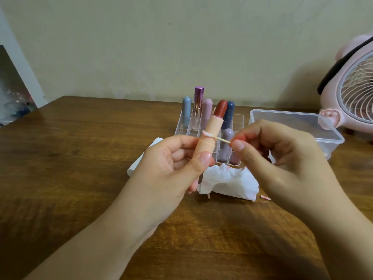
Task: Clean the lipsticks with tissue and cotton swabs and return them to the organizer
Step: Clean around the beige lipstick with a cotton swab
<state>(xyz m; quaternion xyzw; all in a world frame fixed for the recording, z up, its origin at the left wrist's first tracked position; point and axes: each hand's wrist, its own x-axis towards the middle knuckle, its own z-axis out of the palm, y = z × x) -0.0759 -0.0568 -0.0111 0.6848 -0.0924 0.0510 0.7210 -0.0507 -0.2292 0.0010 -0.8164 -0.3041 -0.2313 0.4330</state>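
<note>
While gripped upright in left hand (177, 158), peach uncapped lipstick with red bullet (212, 130), thumb and fingers curled round tube, right hand (268, 150) pinching wooden cotton swab (217, 137) against it, before clear acrylic organizer (238, 122), above crumpled white tissue (228, 182).

Pink fan (355, 93) beside clear lidded box (314, 126)

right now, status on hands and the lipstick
Left hand grips open peach lipstick. Right hand pinches cotton swab, tip against tube. Crumpled tissue below; nothing blocking organizer.
</note>
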